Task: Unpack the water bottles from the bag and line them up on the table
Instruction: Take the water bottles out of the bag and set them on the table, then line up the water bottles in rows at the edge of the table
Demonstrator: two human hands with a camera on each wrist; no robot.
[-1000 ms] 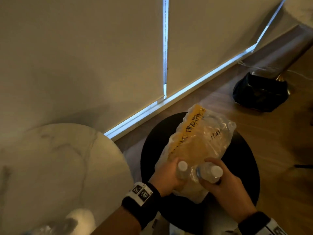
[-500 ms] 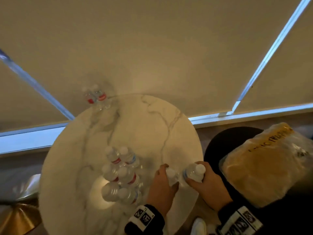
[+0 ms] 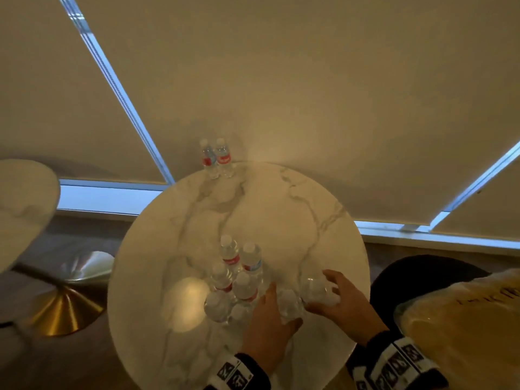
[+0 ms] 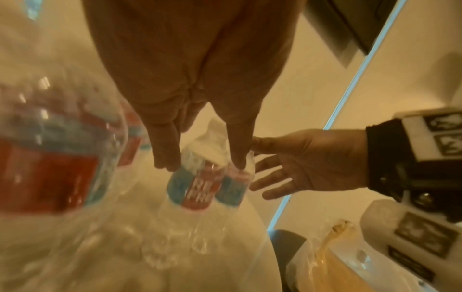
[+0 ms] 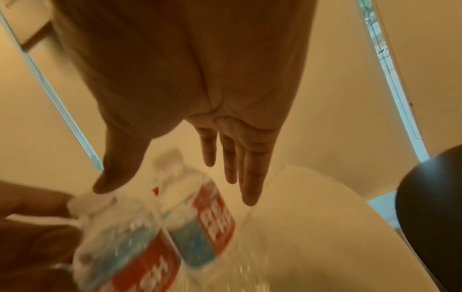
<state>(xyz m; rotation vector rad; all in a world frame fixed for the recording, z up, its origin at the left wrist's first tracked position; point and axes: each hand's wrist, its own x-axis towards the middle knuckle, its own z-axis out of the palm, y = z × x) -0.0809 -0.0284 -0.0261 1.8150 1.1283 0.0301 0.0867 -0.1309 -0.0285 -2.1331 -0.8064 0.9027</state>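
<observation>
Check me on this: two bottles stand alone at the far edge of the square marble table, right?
Not square. The marble table is round, as the head view shows. The two bottles do stand alone at its far edge.

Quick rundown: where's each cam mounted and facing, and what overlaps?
Head: on the head, looking down at the marble table; left hand and right hand show.
Left wrist: along the left fingers at a bottle; right hand visible.
Right wrist: along the right fingers at two bottles.
Shared: both newly placed bottles and the table.
</observation>
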